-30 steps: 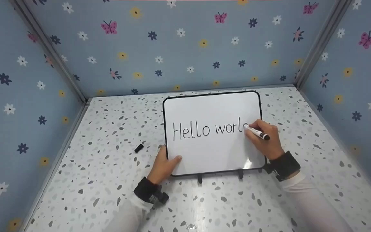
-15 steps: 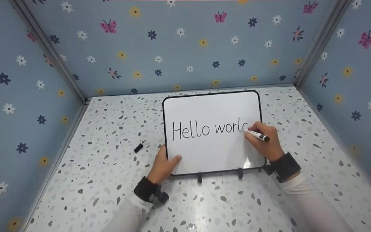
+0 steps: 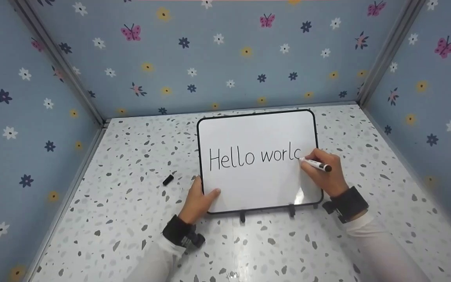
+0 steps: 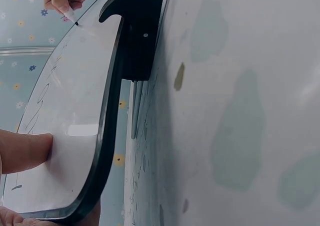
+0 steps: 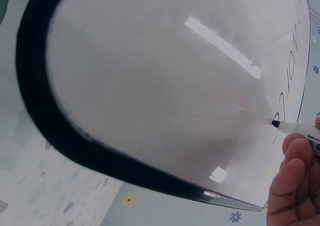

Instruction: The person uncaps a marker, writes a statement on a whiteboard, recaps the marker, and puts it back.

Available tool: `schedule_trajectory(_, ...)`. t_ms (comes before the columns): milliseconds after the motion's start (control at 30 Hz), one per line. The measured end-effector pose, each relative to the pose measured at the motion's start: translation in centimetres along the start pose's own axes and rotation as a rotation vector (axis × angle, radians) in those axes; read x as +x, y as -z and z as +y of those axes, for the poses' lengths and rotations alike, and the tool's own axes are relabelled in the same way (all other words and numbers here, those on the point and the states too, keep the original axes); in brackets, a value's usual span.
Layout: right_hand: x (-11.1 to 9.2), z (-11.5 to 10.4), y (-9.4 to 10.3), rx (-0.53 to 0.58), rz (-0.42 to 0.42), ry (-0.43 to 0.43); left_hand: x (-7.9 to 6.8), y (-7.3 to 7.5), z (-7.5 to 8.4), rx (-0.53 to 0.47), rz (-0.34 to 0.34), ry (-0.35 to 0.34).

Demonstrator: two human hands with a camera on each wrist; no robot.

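Observation:
A whiteboard (image 3: pixel 257 184) with a black rim stands tilted on small black feet, bearing the handwriting "Hello worlc". My left hand (image 3: pixel 200 201) grips its lower left edge, thumb on the front face and the other fingers behind the rim. In the left wrist view the thumb (image 4: pixel 30 150) presses the white surface. My right hand (image 3: pixel 327 172) pinches a white marker (image 3: pixel 317 165) with a black end. Its black tip (image 5: pixel 275 123) is right at the last curved letter in the right wrist view. A black marker cap (image 3: pixel 168 180) lies on the table left of the board.
The speckled white table (image 3: pixel 131 156) surrounds the board. Blue panels with flowers and butterflies (image 3: pixel 225 51) enclose it at the back and both sides. A black foot (image 4: pixel 140 35) clips the board's lower edge.
The right hand and marker have moved slightly down, then right, along the last letter, whose curve now shows beside the "l". The left hand has stayed on the board's edge.

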State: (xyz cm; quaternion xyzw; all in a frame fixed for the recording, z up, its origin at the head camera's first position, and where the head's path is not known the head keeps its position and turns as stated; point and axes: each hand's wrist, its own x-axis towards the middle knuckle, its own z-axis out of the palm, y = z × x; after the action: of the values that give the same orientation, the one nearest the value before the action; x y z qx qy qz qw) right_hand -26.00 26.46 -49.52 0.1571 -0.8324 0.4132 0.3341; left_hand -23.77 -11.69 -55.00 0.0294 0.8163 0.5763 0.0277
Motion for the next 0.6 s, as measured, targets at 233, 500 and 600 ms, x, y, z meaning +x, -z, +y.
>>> schedule_trajectory(233,0.09,-0.03,0.12,-0.005,0.009,-0.011,-0.09,0.09,0.12,0.000,0.002,-0.001)
schedule_trajectory(500,0.28,-0.07,0.20,-0.008,0.027,-0.020,0.01,0.06,0.02,0.011,0.008,0.005)
schedule_trajectory(600,0.53,0.00,0.28,-0.026,0.036,-0.038,-0.06,0.07,0.15,0.004,0.005,0.019)
